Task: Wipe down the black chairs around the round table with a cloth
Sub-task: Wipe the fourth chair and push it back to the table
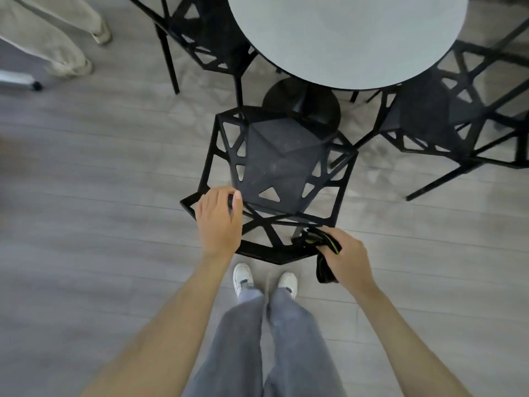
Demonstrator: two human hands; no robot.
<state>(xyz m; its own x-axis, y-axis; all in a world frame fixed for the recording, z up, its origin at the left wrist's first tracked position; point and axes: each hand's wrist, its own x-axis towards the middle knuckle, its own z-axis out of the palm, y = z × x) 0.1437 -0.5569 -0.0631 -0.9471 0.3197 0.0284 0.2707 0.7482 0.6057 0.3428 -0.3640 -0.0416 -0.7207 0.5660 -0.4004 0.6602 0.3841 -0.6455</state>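
Note:
A black geometric chair stands in front of me, pulled out from the round grey table. My left hand grips the left part of its backrest frame, thumb over the bar. My right hand holds a dark cloth with a green stripe against the right part of the backrest frame; part of the cloth hangs down below my fingers. Dusty marks show on the seat. Two other black chairs stand at the table, one at the back left and one at the right.
The table's black round base sits just beyond the near chair. Another person's legs in light trousers stand at the top left, beside a white wheeled object. Grey wooden floor stretches to the left. My own legs and white shoes are below.

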